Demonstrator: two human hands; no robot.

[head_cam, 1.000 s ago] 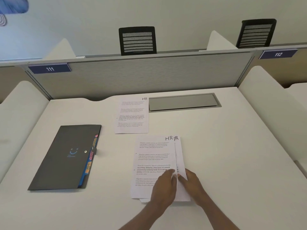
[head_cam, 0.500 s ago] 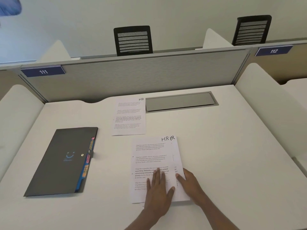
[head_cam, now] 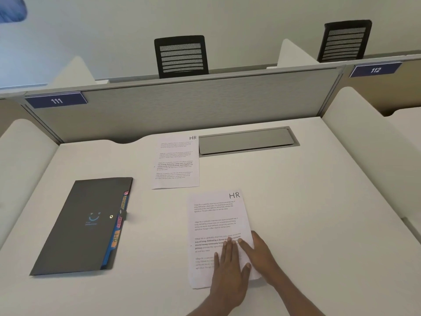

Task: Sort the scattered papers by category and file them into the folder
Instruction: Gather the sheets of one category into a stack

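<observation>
While both hands lie flat on it, a stack of papers [head_cam: 216, 226] marked "HR" rests on the white worktop [head_cam: 307, 213] near the front edge. How many sheets the stack holds cannot be told; only the top one shows fully. The left hand [head_cam: 230, 270] is spread open, palm down, fingers pressing the lower part of the top sheet, gripping nothing. The right hand [head_cam: 259, 256] is also open and flat, its fingers laid over the stack's right edge beside the left hand's fingertips. One more single sheet [head_cam: 175, 163], also marked "HR", lies farther back, apart from the stack and just left of a grey cable hatch [head_cam: 247, 141]. One dark folder [head_cam: 84, 224] lies closed well to the left, with coloured tabs showing along its right edge. Behind the grey partition [head_cam: 182, 108] stand two black chair backs [head_cam: 181, 56], and two blue number plates read 111 [head_cam: 56, 101] and 112.
</observation>
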